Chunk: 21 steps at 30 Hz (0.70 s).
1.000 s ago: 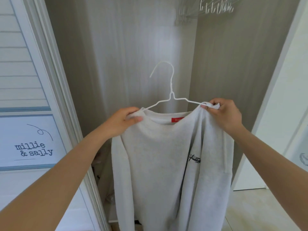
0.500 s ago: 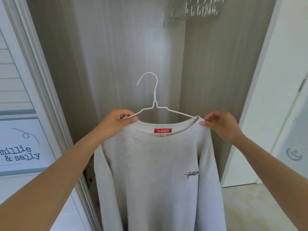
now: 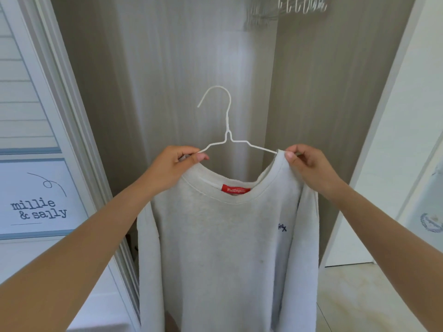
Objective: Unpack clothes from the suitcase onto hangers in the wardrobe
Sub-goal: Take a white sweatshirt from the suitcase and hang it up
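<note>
Close in front of the person, before the open wardrobe, a pale grey sweatshirt [image 3: 227,248] hangs on a white wire hanger [image 3: 226,130], its body and sleeves dropping out of the bottom of the view. The left hand [image 3: 172,168] pinches the garment's left shoulder together with the hanger's arm, fingers [image 3: 201,157] curled round and the thumb pressed on top. The right hand [image 3: 309,166] pinches the cloth at the right shoulder in the same way, just where the wire runs into the neck opening. A red label [image 3: 236,190] shows inside the collar, which rides higher on the right, so that shoulder looks not quite seated.

The sweatshirt looks soft, thick and limp: light enough for one hand, but shapeless and likely to slide along the thin smooth wire if tilted. The hanger seems stiff yet springy; the better hold for carrying is probably its neck below the hook, kept level.

Farther in, the wardrobe's back wall [image 3: 182,68] is plain wood-grain. At the far top right, spare hangers [image 3: 302,6] crowd together, their rail out of view.
</note>
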Available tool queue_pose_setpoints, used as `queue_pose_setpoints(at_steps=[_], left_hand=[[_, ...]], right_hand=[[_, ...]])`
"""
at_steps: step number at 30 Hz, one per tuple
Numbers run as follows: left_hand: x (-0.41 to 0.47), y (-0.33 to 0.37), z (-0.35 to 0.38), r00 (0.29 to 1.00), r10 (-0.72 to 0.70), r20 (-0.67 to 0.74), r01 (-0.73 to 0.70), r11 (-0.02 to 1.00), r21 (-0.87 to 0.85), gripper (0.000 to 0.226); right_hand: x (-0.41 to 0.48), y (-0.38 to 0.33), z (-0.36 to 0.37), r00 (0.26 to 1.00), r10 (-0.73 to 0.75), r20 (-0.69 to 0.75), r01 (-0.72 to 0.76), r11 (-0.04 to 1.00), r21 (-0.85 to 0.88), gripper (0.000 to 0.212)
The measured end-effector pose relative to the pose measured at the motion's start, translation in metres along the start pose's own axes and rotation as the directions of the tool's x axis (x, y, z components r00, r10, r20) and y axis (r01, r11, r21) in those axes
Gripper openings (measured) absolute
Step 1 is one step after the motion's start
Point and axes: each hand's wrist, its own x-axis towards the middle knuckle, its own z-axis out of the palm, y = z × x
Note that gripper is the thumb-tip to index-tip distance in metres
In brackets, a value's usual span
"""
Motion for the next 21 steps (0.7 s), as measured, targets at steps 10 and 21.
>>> queue_pose_setpoints(at_steps=[10,21], left_hand=[[0.018,-0.012,-0.017,0.999,-0.04,0.021,0.039,0.998,0.053,0.014],[0.035,-0.012,-0.023,0.994,-0.085,-0.07,0.093,0.989,0.111,0.019]], right_hand=[[0.026,-0.018,-0.007,0.985,-0.063,0.158,0.085,0.987,-0.135,0.027],[0.04,-0.024,-0.039,0.814,0.081,0.575,-0.224,0.958,0.182,0.03]])
